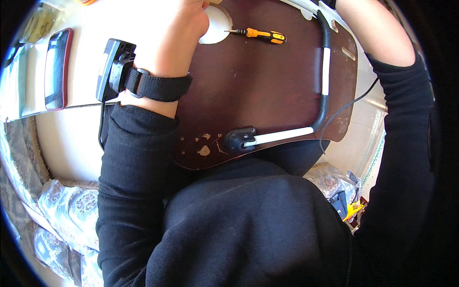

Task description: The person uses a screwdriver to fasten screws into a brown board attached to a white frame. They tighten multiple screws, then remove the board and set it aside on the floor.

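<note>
A dark red-brown board with rounded corners lies in front of me, up against my lap. Along its right and near sides runs a bent tube leg, white with black sections. A black bracket joins its near end to the board. On the far part of the board lies a yellow-and-black screwdriver, its tip at a white round patch. My left hand is beside that patch, its fingers mostly cut off by the upper edge. My right forearm reaches past the far right corner; that hand is out of the picture.
A phone with a red edge lies on the white surface to the left. My left wrist bears a black strapped device with a cable. Patterned cushions are at lower left; a plastic bag is at lower right.
</note>
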Tool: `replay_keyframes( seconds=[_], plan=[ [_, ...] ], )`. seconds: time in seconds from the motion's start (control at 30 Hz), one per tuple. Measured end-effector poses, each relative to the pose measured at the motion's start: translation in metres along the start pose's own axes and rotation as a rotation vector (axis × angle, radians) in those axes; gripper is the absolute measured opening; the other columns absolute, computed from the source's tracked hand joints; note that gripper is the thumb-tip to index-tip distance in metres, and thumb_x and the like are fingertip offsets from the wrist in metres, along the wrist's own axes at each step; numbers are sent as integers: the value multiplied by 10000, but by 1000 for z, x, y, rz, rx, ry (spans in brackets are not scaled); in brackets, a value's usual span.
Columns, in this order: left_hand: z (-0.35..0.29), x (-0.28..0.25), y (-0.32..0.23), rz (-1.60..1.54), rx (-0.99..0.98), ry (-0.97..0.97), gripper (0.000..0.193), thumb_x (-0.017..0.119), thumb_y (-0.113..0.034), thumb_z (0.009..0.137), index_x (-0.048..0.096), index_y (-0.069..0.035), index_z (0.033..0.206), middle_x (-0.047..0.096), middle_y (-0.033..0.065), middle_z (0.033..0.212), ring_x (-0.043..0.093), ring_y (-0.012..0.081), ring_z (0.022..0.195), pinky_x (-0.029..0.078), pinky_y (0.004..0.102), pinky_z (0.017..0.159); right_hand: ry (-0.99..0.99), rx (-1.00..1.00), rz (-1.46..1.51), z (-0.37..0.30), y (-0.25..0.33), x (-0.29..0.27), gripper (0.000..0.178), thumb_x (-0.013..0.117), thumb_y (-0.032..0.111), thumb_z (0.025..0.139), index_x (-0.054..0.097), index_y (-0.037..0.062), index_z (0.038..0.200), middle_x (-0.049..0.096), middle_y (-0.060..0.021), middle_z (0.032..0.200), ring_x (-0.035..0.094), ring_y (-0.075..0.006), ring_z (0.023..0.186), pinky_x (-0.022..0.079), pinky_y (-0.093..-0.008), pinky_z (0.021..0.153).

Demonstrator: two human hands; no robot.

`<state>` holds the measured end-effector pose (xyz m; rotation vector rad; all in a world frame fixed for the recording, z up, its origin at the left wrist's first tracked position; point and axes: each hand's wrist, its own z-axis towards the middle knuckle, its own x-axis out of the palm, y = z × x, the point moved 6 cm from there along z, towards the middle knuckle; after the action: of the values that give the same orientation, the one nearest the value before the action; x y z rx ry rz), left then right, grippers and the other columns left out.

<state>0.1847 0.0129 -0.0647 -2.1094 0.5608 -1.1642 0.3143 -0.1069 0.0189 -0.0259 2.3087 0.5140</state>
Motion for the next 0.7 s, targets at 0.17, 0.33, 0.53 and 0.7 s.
replay_keyframes(
  seconds=[0.17,0.33,0.53,0.7],
  plan=[
    [5,-2,5,-5,49,60,104,605,-148,892,578,-169,794,494,-70,646,402,52,512,306,218,474,-34,-68,-31,0,7,-5,253,679,359,912,694,109,880,663,-11,762,587,-143,687,479,-369,692],
    [-20,2,-9,161,247,-48,179,678,-161,875,682,-116,1048,482,-83,719,421,40,620,326,236,544,-126,-235,-82,0,12,-14,269,672,368,919,701,101,897,672,-20,773,599,-152,699,486,-376,698],
    [-38,14,-21,174,126,-105,208,636,-102,907,662,-78,1112,487,-79,732,398,20,619,316,197,556,-326,-564,-133,1,7,-21,289,663,378,928,708,93,918,682,-31,786,614,-163,714,494,-383,706],
    [-44,22,-22,442,117,-38,325,597,-67,890,595,-19,1212,534,-11,803,522,81,745,453,269,685,-316,-557,-178,-23,-22,-1,334,624,375,968,701,51,977,689,-74,810,631,-199,755,504,-389,732]
  ],
)
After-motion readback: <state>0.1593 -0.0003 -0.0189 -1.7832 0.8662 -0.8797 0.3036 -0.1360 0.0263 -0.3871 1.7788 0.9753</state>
